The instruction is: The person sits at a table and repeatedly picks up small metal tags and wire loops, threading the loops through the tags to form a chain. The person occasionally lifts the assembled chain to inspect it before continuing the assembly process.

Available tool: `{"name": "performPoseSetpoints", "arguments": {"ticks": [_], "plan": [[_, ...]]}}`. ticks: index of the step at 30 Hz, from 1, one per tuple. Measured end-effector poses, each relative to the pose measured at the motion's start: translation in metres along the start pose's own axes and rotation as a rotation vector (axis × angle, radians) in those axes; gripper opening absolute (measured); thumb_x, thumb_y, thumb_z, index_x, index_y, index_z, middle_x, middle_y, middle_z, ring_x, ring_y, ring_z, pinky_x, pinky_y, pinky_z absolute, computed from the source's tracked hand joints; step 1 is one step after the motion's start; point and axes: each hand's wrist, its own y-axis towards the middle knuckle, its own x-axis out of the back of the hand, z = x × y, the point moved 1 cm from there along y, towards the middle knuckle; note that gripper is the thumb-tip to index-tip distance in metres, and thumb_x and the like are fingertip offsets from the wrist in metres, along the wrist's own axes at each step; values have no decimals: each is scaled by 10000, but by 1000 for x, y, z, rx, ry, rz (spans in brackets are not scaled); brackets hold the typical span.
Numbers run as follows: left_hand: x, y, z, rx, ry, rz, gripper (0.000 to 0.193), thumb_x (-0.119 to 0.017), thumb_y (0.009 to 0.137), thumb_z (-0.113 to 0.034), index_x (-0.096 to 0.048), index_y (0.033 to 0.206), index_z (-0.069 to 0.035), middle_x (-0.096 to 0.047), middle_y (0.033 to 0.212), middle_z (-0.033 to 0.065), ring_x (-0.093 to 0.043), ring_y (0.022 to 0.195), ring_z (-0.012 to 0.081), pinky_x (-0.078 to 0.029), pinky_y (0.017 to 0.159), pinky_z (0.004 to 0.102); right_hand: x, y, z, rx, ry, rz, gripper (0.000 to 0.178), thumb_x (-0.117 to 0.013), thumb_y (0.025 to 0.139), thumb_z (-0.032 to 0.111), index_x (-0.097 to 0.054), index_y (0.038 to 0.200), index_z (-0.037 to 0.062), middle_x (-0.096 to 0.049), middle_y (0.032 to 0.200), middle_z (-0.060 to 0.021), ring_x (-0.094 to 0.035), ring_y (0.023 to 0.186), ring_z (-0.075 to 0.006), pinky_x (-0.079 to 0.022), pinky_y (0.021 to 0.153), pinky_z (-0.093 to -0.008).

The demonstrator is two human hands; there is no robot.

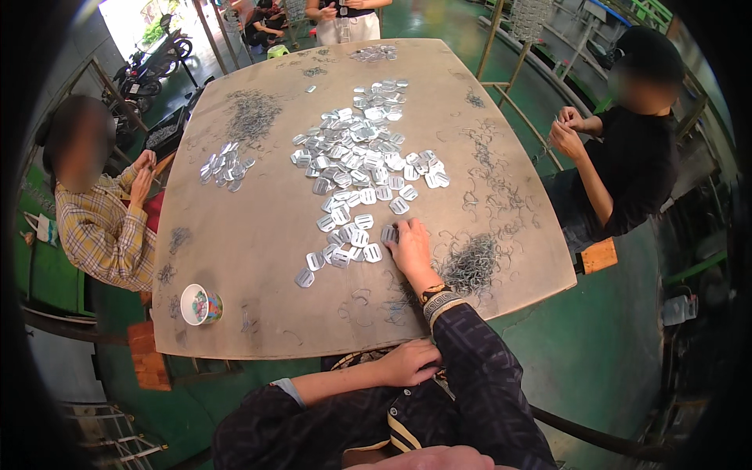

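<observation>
Reaching over the table, my right hand (410, 247) has its thumb and fingers closed at the edge of a slotted metal buckle (388, 233). This buckle lies at the near right side of a wide spread of similar flat, silvery buckles (345, 160), each rounded and slotted. My left hand (407, 363) rests against my body just below the near table edge. Its fingers are curled in, and whatever they might hold is hidden. A dense heap of bent wire hooks (472, 265) lies to the right of my right wrist.
The brown table (258, 274) also bears a smaller buckle pile (227, 167), another wire heap (252, 113) and a paper cup (200, 305) with small bits inside. Co-workers sit left (102, 204) and right (627, 141); another person (348, 19) is at the far edge.
</observation>
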Motion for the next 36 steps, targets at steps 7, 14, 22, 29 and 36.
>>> {"name": "performPoseSetpoints", "arguments": {"ticks": [7,14,22,29,36], "plan": [[-5,6,-3,32,-94,-37,176,-688,775,-12,-585,916,-24,-619,889,119,-619,835,303,-506,736,380,76,-52,-17,-201,638,107,162,-753,763,41,-657,873,-29,-629,650,-14,-555,586,-105,-452,546,-266],[-12,22,-12,58,-105,-92,161,-702,765,16,-567,843,-24,-664,892,118,-646,830,295,-512,727,380,165,-159,-20,-539,938,59,256,-678,849,12,-685,1102,-26,-674,803,-22,-591,708,-61,-487,636,-213],[-16,38,-18,108,9,-173,157,-723,751,-8,-578,812,-25,-626,796,127,-617,726,317,-478,642,391,176,-218,-15,-512,815,-77,262,-657,858,-2,-673,1119,-30,-706,888,-62,-627,785,-90,-512,712,-244],[-14,37,-18,123,91,-175,148,-737,741,-35,-599,794,-35,-605,734,123,-595,687,326,-461,615,398,172,-219,0,-416,619,-145,237,-668,826,-21,-696,1061,-7,-711,869,-119,-677,782,-152,-524,705,-273],[20,40,1,239,-142,21,105,-693,833,-120,-681,913,-53,-686,809,119,-670,744,279,-508,668,363,178,-219,8,-349,471,-182,211,-672,808,-29,-709,1012,13,-703,830,-114,-670,733,-183,-513,681,-280]]}}
